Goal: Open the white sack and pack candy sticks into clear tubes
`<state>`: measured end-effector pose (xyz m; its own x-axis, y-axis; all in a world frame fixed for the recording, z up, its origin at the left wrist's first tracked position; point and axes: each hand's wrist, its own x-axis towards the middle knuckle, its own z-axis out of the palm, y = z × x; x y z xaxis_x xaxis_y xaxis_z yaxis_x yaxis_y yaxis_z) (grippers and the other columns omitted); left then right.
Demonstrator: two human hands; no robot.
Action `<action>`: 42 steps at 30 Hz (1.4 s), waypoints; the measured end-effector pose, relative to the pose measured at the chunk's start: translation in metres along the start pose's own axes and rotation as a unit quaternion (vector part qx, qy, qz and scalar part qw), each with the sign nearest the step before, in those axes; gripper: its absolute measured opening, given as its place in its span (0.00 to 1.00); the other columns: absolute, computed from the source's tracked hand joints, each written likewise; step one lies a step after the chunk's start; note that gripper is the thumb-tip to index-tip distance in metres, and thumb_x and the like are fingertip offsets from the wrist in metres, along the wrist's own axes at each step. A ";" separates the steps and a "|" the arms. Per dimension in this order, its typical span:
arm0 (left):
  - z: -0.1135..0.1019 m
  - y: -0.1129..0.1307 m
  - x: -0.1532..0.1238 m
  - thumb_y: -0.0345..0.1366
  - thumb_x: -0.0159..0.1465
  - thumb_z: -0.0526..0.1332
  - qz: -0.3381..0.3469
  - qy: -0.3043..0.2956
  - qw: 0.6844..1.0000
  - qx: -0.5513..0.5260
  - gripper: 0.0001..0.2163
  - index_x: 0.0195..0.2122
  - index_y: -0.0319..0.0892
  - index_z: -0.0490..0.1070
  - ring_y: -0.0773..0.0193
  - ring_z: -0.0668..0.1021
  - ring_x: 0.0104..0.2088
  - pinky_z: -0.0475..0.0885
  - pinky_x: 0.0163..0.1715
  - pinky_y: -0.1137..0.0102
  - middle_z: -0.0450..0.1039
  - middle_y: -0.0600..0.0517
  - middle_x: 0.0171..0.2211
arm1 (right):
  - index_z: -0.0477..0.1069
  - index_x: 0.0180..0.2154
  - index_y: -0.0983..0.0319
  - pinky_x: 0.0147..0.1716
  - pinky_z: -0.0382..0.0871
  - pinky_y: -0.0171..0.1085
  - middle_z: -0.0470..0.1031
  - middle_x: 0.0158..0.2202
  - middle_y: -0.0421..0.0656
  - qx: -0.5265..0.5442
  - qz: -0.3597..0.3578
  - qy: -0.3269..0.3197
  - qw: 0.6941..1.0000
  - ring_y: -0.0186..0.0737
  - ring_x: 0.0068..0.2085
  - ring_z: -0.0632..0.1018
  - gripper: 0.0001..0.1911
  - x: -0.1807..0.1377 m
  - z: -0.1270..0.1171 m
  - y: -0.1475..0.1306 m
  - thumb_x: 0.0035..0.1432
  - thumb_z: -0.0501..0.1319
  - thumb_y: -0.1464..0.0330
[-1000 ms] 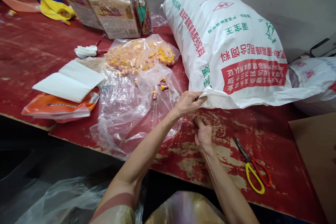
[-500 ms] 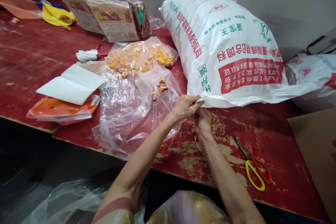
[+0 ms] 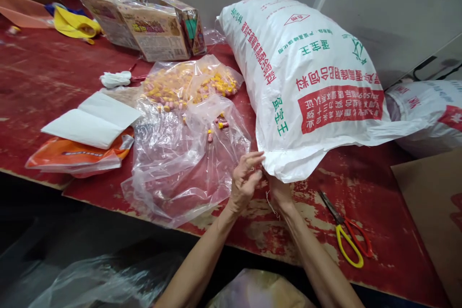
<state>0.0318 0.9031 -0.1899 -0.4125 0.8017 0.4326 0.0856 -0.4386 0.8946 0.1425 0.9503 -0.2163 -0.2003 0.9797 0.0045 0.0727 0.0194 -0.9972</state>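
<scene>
A full white woven sack [image 3: 274,53] with red and green printing leans at the back of the red table, its mouth edge facing me. My left hand [image 3: 245,183] is at the near left corner of that edge, fingers bent and closed, fingertips on the white material. Just to its right, my right hand [image 3: 280,193] reaches beneath the drooping flap, which hides its fingers. A loose white thread [image 3: 271,204] hangs beside the right wrist. Scissors [image 3: 341,226] with one yellow and one red handle lie to the right of my right forearm.
Left of the sack lies a clear plastic bag [image 3: 180,173] with many small yellow-and-pink pieces [image 3: 173,86]. Beyond stand plastic-wrapped boxes [image 3: 155,31]. White paper [image 3: 92,120] lies on an orange packet [image 3: 75,154]. Cardboard [image 3: 429,202] and another sack [image 3: 426,106] are at right.
Both hands have moved slightly down. The sack's near edge, held up straight before, now droops in a flap over my right hand's fingers. My left-hand fingers have shifted to the corner.
</scene>
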 end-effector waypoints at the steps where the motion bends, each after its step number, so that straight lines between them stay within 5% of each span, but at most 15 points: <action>1: 0.003 0.000 0.001 0.37 0.63 0.58 -0.066 0.055 0.995 -0.051 0.11 0.46 0.45 0.72 0.58 0.73 0.48 0.68 0.49 0.61 0.72 0.47 0.48 | 0.70 0.28 0.61 0.27 0.67 0.37 0.73 0.24 0.40 -0.002 0.021 -0.006 1.000 0.37 0.26 0.71 0.15 -0.009 -0.004 0.000 0.51 0.64 0.55; 4: 0.016 -0.004 0.011 0.46 0.59 0.62 -0.257 0.141 0.938 -0.186 0.15 0.43 0.42 0.69 0.63 0.76 0.38 0.72 0.37 0.68 0.73 0.49 0.40 | 0.67 0.24 0.62 0.21 0.61 0.34 0.66 0.19 0.37 -0.036 0.073 -0.021 0.996 0.33 0.21 0.65 0.18 -0.038 -0.023 -0.004 0.53 0.61 0.54; 7: 0.026 -0.011 0.022 0.43 0.46 0.72 -0.353 0.095 0.884 -0.290 0.21 0.36 0.39 0.69 0.66 0.76 0.31 0.71 0.31 0.72 0.74 0.51 0.32 | 0.68 0.25 0.63 0.23 0.60 0.33 0.67 0.21 0.37 -0.146 0.029 -0.023 0.989 0.32 0.24 0.66 0.15 -0.057 -0.048 -0.019 0.56 0.59 0.58; 13: 0.030 -0.017 0.022 0.29 0.36 0.74 -0.342 0.094 0.858 -0.372 0.19 0.32 0.38 0.75 0.67 0.76 0.29 0.71 0.32 0.71 0.77 0.53 0.30 | 0.73 0.36 0.60 0.37 0.68 0.36 0.72 0.35 0.42 -0.270 -0.292 0.103 0.912 0.37 0.37 0.74 0.05 -0.042 -0.068 -0.078 0.58 0.59 0.69; 15: 0.029 -0.017 0.019 0.28 0.37 0.73 -0.339 0.093 0.856 -0.379 0.18 0.32 0.38 0.75 0.67 0.76 0.29 0.70 0.31 0.72 0.77 0.53 0.30 | 0.74 0.37 0.58 0.39 0.68 0.37 0.72 0.36 0.43 -0.293 -0.359 0.082 0.882 0.38 0.38 0.74 0.06 -0.022 -0.060 -0.091 0.59 0.59 0.70; 20: 0.029 -0.019 0.018 0.28 0.39 0.71 -0.323 0.082 0.858 -0.391 0.16 0.31 0.39 0.76 0.68 0.75 0.28 0.69 0.30 0.73 0.76 0.54 0.28 | 0.75 0.39 0.59 0.38 0.64 0.39 0.72 0.35 0.44 -0.455 -0.402 -0.037 0.794 0.41 0.38 0.72 0.09 0.026 -0.027 -0.083 0.61 0.57 0.69; 24: 0.028 -0.025 0.019 0.27 0.40 0.70 -0.300 0.073 0.869 -0.387 0.12 0.29 0.38 0.76 0.69 0.73 0.28 0.67 0.29 0.75 0.75 0.55 0.27 | 0.74 0.37 0.61 0.37 0.57 0.40 0.72 0.34 0.45 -0.542 -0.398 -0.063 0.737 0.42 0.38 0.70 0.07 0.042 -0.011 -0.068 0.60 0.57 0.72; 28: 0.027 -0.027 0.018 0.29 0.41 0.70 -0.296 0.060 0.872 -0.386 0.14 0.32 0.38 0.76 0.68 0.73 0.29 0.67 0.32 0.74 0.75 0.54 0.29 | 0.69 0.31 0.63 0.37 0.56 0.41 0.70 0.32 0.45 -0.520 -0.388 -0.046 0.759 0.42 0.35 0.69 0.07 0.048 -0.010 -0.061 0.59 0.53 0.73; 33: 0.029 -0.025 0.018 0.29 0.42 0.71 -0.294 0.063 0.871 -0.389 0.15 0.33 0.39 0.74 0.70 0.73 0.29 0.67 0.31 0.76 0.74 0.54 0.30 | 0.65 0.33 0.61 0.38 0.60 0.40 0.68 0.33 0.43 -0.356 -0.322 -0.033 0.876 0.41 0.37 0.69 0.05 0.051 -0.017 -0.052 0.58 0.51 0.71; 36: 0.030 -0.024 0.018 0.29 0.42 0.71 -0.294 0.063 0.868 -0.396 0.15 0.32 0.39 0.74 0.70 0.72 0.29 0.67 0.31 0.76 0.74 0.55 0.29 | 0.64 0.34 0.60 0.38 0.61 0.39 0.66 0.33 0.41 -0.282 -0.279 -0.046 0.917 0.40 0.37 0.69 0.04 0.049 -0.021 -0.049 0.59 0.52 0.69; 38: 0.031 -0.025 0.018 0.30 0.42 0.71 -0.294 0.059 0.865 -0.401 0.15 0.32 0.39 0.74 0.70 0.72 0.29 0.67 0.31 0.76 0.74 0.55 0.30 | 0.63 0.33 0.60 0.38 0.61 0.39 0.67 0.33 0.41 -0.288 -0.294 -0.064 0.909 0.40 0.36 0.69 0.04 0.048 -0.023 -0.048 0.59 0.52 0.69; 42: 0.031 -0.028 0.017 0.31 0.42 0.72 -0.293 0.070 0.869 -0.392 0.14 0.30 0.40 0.74 0.70 0.73 0.29 0.67 0.32 0.76 0.74 0.55 0.30 | 0.65 0.32 0.61 0.41 0.59 0.42 0.69 0.32 0.43 -0.373 -0.381 -0.084 0.842 0.41 0.37 0.69 0.05 0.047 -0.022 -0.047 0.59 0.52 0.70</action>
<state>0.0507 0.9416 -0.2040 -0.2881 0.9477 -0.1375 -0.7979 -0.1582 0.5817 0.1509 0.9993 -0.1677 -0.5974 0.5850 0.5485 0.4419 0.8109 -0.3836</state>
